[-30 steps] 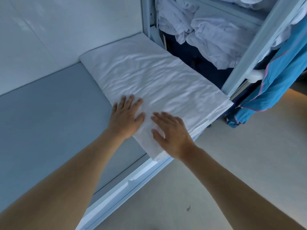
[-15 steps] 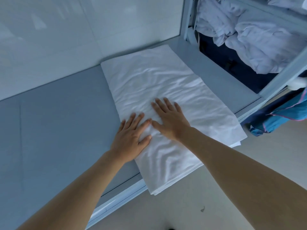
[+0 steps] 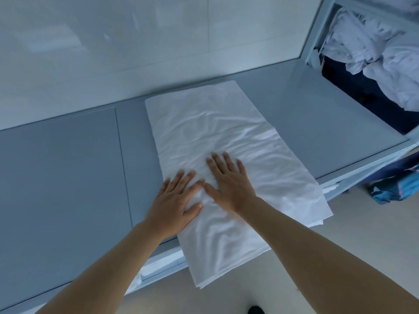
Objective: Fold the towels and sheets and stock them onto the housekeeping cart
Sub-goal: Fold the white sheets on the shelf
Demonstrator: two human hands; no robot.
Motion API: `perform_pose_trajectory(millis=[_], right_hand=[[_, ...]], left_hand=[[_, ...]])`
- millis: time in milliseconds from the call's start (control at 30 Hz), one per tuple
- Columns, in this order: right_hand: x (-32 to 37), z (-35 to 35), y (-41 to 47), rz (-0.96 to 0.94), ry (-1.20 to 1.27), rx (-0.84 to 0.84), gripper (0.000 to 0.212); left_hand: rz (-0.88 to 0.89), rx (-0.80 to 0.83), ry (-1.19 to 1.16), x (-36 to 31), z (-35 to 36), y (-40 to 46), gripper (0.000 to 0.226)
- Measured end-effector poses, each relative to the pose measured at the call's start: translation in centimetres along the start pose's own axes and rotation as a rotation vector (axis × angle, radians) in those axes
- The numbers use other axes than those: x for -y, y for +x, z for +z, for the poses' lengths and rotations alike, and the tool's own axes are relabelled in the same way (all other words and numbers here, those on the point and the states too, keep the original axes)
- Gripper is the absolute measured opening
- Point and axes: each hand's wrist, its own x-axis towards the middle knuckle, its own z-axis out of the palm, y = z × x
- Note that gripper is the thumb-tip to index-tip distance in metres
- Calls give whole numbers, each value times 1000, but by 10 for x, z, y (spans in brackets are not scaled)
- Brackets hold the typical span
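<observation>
A white sheet, folded into a long wrinkled rectangle, lies on the grey table; its near end hangs over the table's front edge. My left hand lies flat on the sheet's left side with fingers straight. My right hand presses flat on the sheet's middle, right beside the left one, thumbs almost touching. Neither hand holds a fold.
A pale metal rack at the upper right holds a heap of crumpled white linen above dark blue fabric. A blue cloth hangs at the right edge. A white wall runs behind the table; beige floor lies in front.
Both hands slid forward along the sheet from its near end to its middle and came together. The view swung left, so the rack and blue cloth shifted toward the right edge.
</observation>
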Motion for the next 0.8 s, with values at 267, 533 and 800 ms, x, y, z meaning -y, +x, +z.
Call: perform_pose_trajectory(millis=[267,533,800], right_hand=[[137,35,-6,-59,12,-11,80],[247,59,-25,-63,42,-4,80],[237,44,6,-177,50,-112,63]], left_hand=[[-38,-18,-14,89,-20,-111,65],[-136,-127,-174,142,-43,-194,52],[-293,-275,-34,154,-65,-138,53]])
